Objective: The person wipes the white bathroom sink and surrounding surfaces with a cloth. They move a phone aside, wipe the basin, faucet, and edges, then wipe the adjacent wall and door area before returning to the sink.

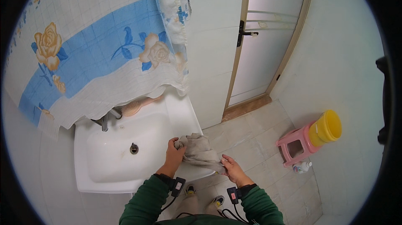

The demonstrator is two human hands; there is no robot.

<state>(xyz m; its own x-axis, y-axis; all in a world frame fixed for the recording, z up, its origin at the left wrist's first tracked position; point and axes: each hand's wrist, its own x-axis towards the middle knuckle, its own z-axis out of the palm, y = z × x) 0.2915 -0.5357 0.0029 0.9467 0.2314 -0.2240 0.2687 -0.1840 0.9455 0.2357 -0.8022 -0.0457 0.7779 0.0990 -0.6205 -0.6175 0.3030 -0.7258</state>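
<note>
A grey-brown cloth (201, 151), crumpled and looking stained, is held between my two hands over the right end of a white washbasin (185, 115). My left hand (175, 154) grips its bunched left end. The cloth's lower right corner is pinched by my right hand (233, 169), just beyond the basin's edge. In the bowl, left of my left hand, is a metal drain fitting (134, 148). A metal tap (105, 123) stands at the back of the basin, and a pink hairbrush (132, 108) lies beside it.
A white and blue flowered curtain (103, 46) hangs over the basin's back edge. Beyond it is a frosted glass door (263, 46) with a black handle. At right, a yellow bucket (325, 127) rests by a pink plastic stool (287, 145), with a white bottle (301, 167) on the tiled floor.
</note>
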